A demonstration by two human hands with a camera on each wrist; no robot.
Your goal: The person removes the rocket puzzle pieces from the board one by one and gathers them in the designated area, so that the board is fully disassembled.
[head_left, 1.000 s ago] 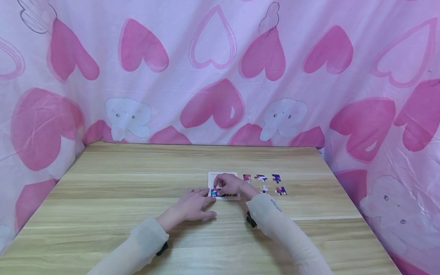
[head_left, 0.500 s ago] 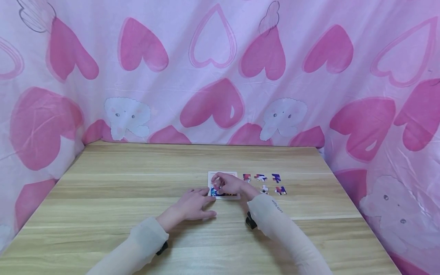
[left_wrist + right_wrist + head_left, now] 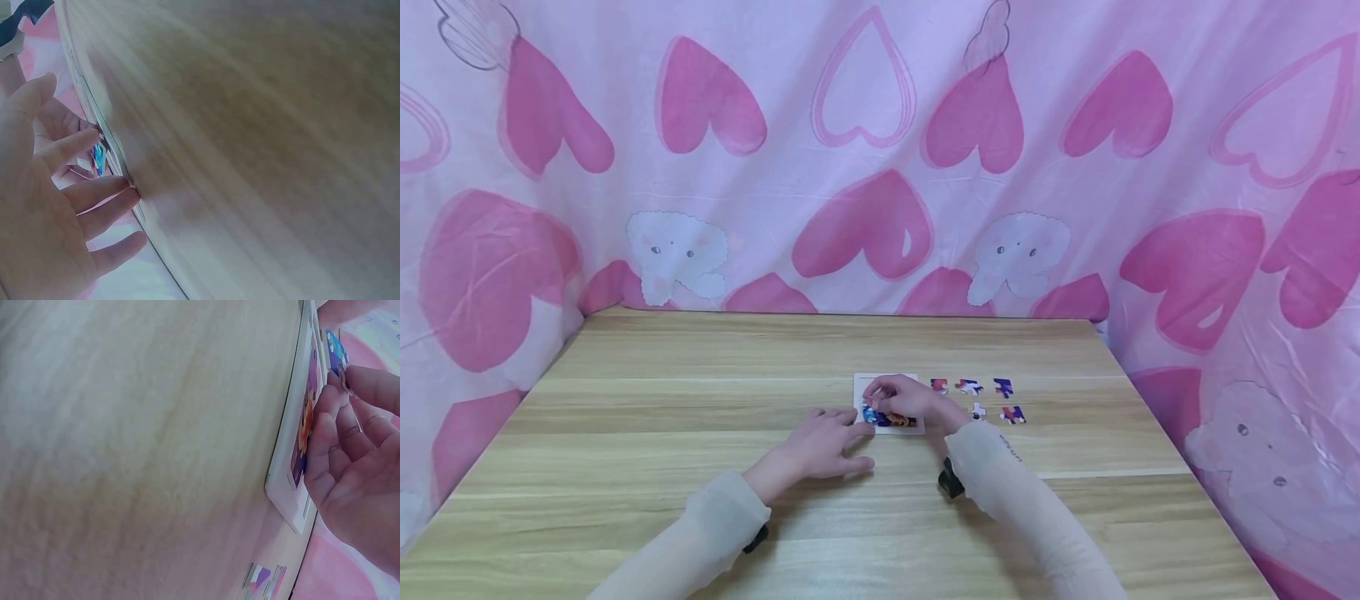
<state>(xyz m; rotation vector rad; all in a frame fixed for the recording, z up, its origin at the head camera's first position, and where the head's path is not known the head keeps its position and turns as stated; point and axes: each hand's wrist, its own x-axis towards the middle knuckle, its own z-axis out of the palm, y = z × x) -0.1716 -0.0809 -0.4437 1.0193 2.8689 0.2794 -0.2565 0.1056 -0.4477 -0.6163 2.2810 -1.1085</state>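
Observation:
A small white-rimmed puzzle tray (image 3: pixel 858 385) lies on the wooden table, its near part filled with joined blue, purple and orange pieces (image 3: pixel 305 428). Over it, my right hand (image 3: pixel 906 397) pinches a small jigsaw piece (image 3: pixel 343 380) between thumb and fingertips, just above the tray's left side. The piece's printed face is mostly hidden. My left hand (image 3: pixel 822 445) rests at the tray's near left corner, fingers spread and relaxed, fingertips touching its edge. In the left wrist view those fingers (image 3: pixel 103 212) hold nothing.
To the right of the tray lie several loose jigsaw pieces in two rows, among them a red one (image 3: pixel 939 386), a dark blue one (image 3: pixel 1003 388) and a purple-orange one (image 3: pixel 1012 414). A pink heart-patterned curtain (image 3: pixel 865 225) hangs behind the table (image 3: pixel 700 358).
My right hand has shifted slightly over the tray with its fingers still pinched, and more of the blue and orange picture shows beneath it. The left hand has barely moved.

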